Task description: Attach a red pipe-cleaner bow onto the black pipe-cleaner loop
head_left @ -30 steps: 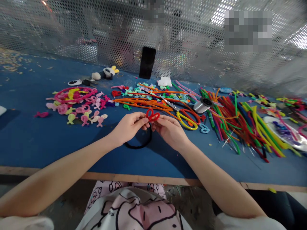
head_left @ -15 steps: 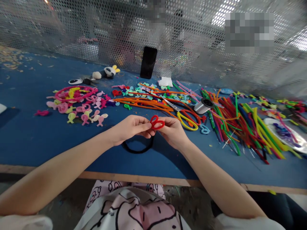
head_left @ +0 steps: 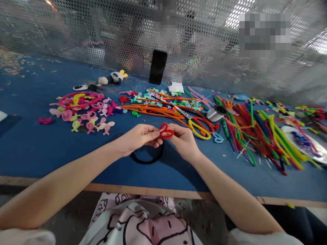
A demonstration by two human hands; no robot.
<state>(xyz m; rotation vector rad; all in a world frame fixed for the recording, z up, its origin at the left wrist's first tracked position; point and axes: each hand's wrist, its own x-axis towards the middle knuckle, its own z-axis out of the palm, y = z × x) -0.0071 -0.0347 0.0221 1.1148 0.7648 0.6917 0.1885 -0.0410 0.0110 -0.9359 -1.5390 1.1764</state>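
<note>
Between my hands is a red pipe cleaner [head_left: 167,135] bent into a shape with two loops. My left hand [head_left: 143,136] pinches its left side with thumb and fingers. The fingers of my right hand [head_left: 183,140] are closed on its right side. Below my hands a black ring [head_left: 146,162], like a fuzzy hoop, rests on the blue table; its upper part is hidden behind my left hand. Scissors [head_left: 198,126] with yellow and orange handles lie just beyond my right hand, beside a small light-blue twisted loop [head_left: 218,137].
Pink and yellow twisted shapes [head_left: 89,115] are heaped at the left. Orange pipe cleaners [head_left: 155,110] lie beyond my hands, with a wire spool [head_left: 216,113] to their right. Many coloured pipe cleaners [head_left: 255,132] spread at the right. A black phone [head_left: 158,67] leans on the perforated metal screen [head_left: 122,41].
My hands and the red pipe cleaner have shifted very slightly left, and the red loops have turned a little. Nothing else on the table has moved.
</note>
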